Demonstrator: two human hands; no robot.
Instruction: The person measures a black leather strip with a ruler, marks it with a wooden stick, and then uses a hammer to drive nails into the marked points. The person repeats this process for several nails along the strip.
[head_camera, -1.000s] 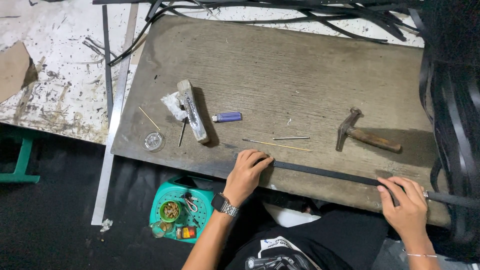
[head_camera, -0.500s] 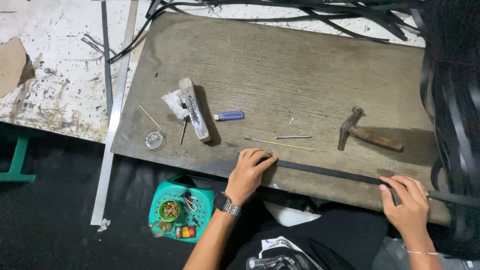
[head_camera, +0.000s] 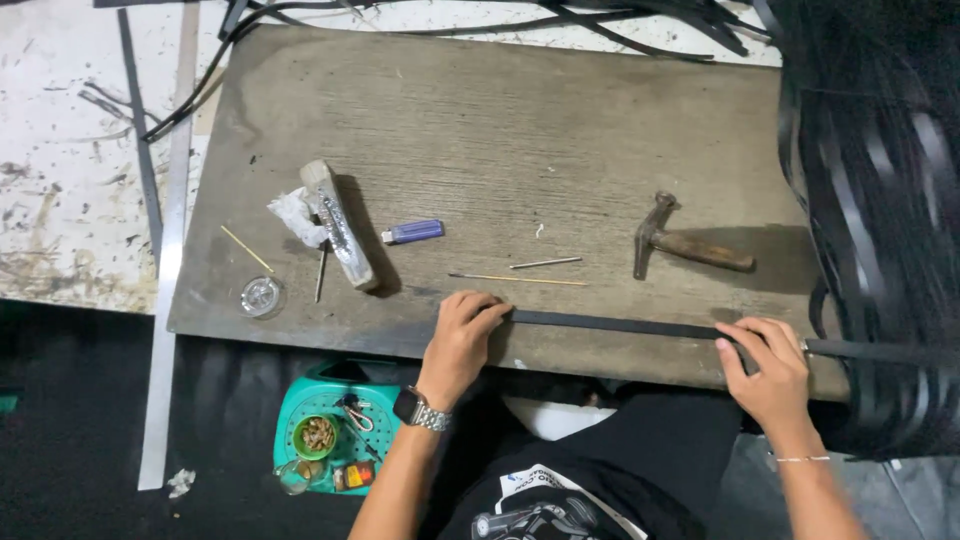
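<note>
A long black strip (head_camera: 620, 324) lies along the near edge of a worn wooden board (head_camera: 500, 130). My left hand (head_camera: 462, 338), with a wristwatch, presses the strip's left end flat on the board. My right hand (head_camera: 768, 372) pinches the strip farther right, near the board's right corner. Beyond that hand the strip runs into a hanging bundle of black strips (head_camera: 880, 220).
On the board lie a hammer (head_camera: 688, 243), a blue lighter (head_camera: 413, 232), a wooden-handled tool (head_camera: 338, 224) beside crumpled white paper, thin sticks and a small clear lid (head_camera: 261, 296). A teal tray (head_camera: 340, 440) of small items sits below. A metal ruler (head_camera: 166, 280) lies at left.
The view has shifted slightly; both hands stay on the strip in nearly the same places. The right hand has slid a little along the strip.
</note>
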